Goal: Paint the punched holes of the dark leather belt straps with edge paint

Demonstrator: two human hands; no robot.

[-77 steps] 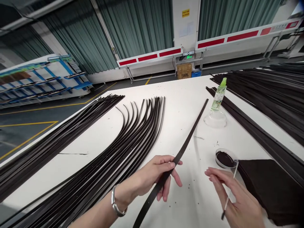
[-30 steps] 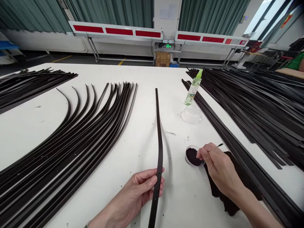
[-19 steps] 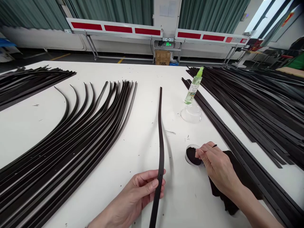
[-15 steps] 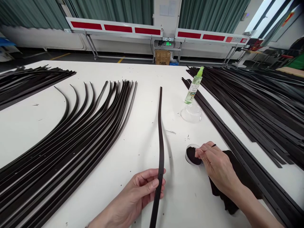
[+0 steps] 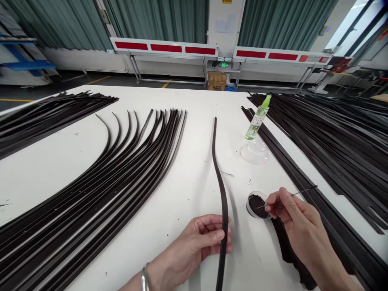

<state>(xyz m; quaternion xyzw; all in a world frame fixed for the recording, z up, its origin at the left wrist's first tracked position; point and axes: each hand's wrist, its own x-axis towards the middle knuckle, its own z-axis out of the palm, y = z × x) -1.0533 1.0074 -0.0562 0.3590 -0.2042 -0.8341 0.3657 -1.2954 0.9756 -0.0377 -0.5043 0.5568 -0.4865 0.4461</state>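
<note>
Pinched on edge in the left hand point(image 5: 197, 246), the strap point(image 5: 216, 153) runs toward 12 o'clock, likely light and floppy, best held near the work; the right hand point(image 5: 292, 216) nips a stick point(image 5: 303, 191) over the dish point(image 5: 248, 204).

**A:** Left hand point(image 5: 201, 242) low at centre, palm turned inward, fingers curled, thumb point(image 5: 216, 235) pressed flat on the strap point(image 5: 220, 182) it pinches.

**B:** Firm pinch, that. The forearm angles in from the lower left, wrist nearly straight.

**A:** Right hand point(image 5: 292, 214) just across from it, back of the hand up, arm reaching in from the lower right corner.

**B:** Fingertips point(image 5: 269, 202) bunched together, pen-style, closed on a thin stick point(image 5: 303, 191). Knuckles raised, wrist dipped a little.

**A:** Both forearms bare, and the two hands near each other but apart.
</note>
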